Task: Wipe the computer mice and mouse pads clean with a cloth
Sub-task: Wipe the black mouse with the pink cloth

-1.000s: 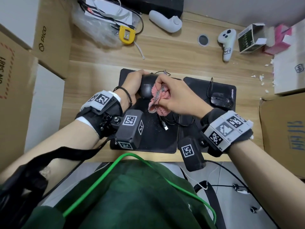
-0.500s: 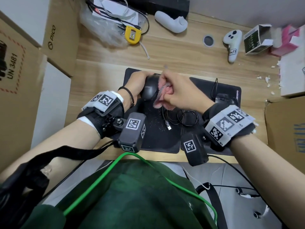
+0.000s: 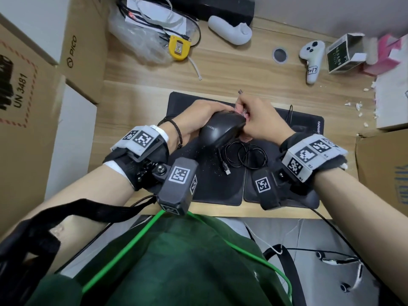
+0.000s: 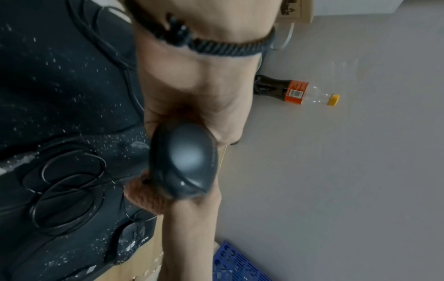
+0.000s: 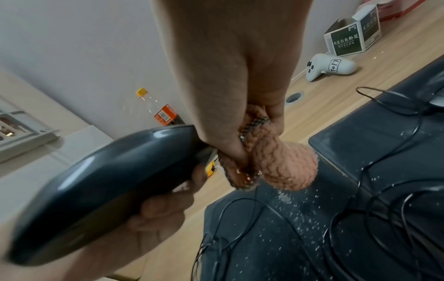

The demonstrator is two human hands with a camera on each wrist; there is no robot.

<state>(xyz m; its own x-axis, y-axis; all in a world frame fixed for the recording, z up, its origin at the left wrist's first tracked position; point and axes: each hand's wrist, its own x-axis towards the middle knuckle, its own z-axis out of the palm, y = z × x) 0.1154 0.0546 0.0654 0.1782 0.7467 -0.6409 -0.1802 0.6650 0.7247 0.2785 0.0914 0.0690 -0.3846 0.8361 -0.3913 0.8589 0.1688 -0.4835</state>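
Observation:
My left hand (image 3: 198,117) grips a black computer mouse (image 3: 220,129) (image 4: 185,163) (image 5: 96,180), lifted and tilted above the left black mouse pad (image 3: 183,102). My right hand (image 3: 258,120) pinches a pink knitted cloth (image 5: 278,161) (image 4: 144,197) bunched against the mouse's front end. Most of the cloth is hidden behind my right hand in the head view. White crumbs speckle the left mouse pad (image 5: 300,218). The mouse's coiled cable (image 3: 242,155) lies across both pads. The right mouse pad (image 3: 309,122) lies beside it, mostly covered by my right wrist.
On the wooden desk (image 3: 220,80) lie a yellow tape measure (image 3: 178,48), white controllers (image 3: 312,56), a small green box (image 3: 340,56) and white crumbs (image 3: 357,107). Cardboard boxes (image 3: 84,40) stand left and right. A bottle (image 4: 295,92) lies by the wall.
The mouse has been lifted and tilted up off the pad in my left hand. My right hand with the cloth has moved from the mouse's side to its front end.

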